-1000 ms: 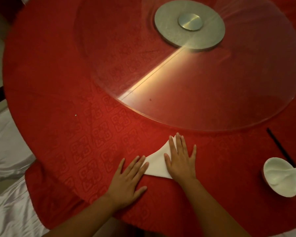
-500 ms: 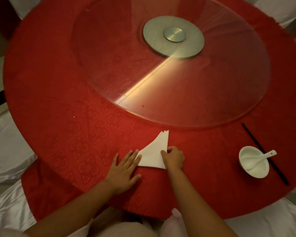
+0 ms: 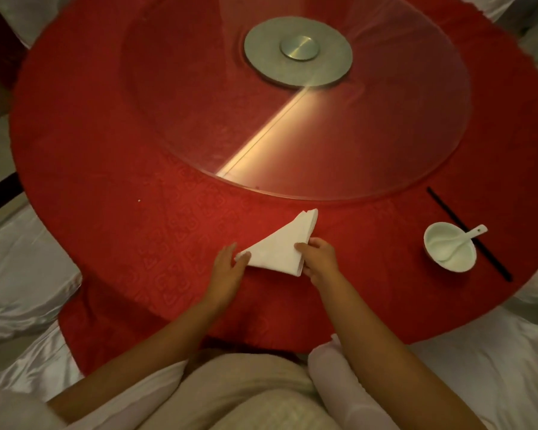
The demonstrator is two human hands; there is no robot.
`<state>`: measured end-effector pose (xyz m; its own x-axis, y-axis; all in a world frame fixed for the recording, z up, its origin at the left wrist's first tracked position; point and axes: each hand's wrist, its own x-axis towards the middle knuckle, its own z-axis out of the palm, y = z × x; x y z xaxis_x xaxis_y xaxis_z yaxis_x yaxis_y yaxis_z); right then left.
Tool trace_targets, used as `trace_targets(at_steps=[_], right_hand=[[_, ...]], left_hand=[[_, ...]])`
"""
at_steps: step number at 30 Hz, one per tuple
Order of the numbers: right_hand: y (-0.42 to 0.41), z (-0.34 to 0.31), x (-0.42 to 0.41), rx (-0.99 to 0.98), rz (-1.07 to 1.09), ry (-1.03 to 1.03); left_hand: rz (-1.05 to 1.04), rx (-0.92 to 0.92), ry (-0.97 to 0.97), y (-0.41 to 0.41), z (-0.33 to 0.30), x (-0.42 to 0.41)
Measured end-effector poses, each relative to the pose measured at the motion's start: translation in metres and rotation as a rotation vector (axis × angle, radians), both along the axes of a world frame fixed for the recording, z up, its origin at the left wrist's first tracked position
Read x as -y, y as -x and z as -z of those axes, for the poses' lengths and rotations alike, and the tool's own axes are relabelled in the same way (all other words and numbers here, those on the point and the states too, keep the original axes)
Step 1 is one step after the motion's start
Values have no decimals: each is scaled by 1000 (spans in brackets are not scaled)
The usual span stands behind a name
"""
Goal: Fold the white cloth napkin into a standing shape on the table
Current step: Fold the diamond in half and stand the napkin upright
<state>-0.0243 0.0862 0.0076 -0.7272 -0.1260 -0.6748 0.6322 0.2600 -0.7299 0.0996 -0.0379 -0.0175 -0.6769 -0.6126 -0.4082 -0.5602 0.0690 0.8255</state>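
Head view. I see the white cloth napkin [image 3: 280,251] folded into a flat layered triangle on the red tablecloth [image 3: 106,181], close to the near edge of the round table. One point aims toward the glass turntable [image 3: 385,135]; the stacked layer edges show along its right side.

My right hand [image 3: 319,259] is pinched closed on the napkin's right edge, thumb on top and fingers curled around the layers near the lower right corner (the fingertips underneath are hidden). My left hand [image 3: 229,268] lies with fingers loosely extended, tips touching the napkin's left corner. I cannot tell whether it actually grips the cloth or only presses it.

The napkin lies low. I cannot tell if any part is lifted off the cloth.

Toward the right edge of the table: a small white bowl [image 3: 449,246] with a white ceramic spoon [image 3: 461,240] resting in it, handle pointing to the far right. A black chopstick [image 3: 466,232] runs diagonally just behind and beside the bowl. At the turntable's centre sits a metal hub disc [image 3: 298,52].

White satin chair covers [image 3: 22,274] surround the table.
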Motion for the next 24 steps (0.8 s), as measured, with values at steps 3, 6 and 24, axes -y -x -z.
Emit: trace_targets(at_steps=[3,6,24], right_hand=[[-10,-19,-5,22,84,153],[-21,-37,-13,31,168,347],[-56,-93,-93,-123,169,595]], left_hand=[[-430,-143,-359,1,-17,-12],[-539,-123,-767,1,-31,-23],[171,-391,-698,19,-94,-23]])
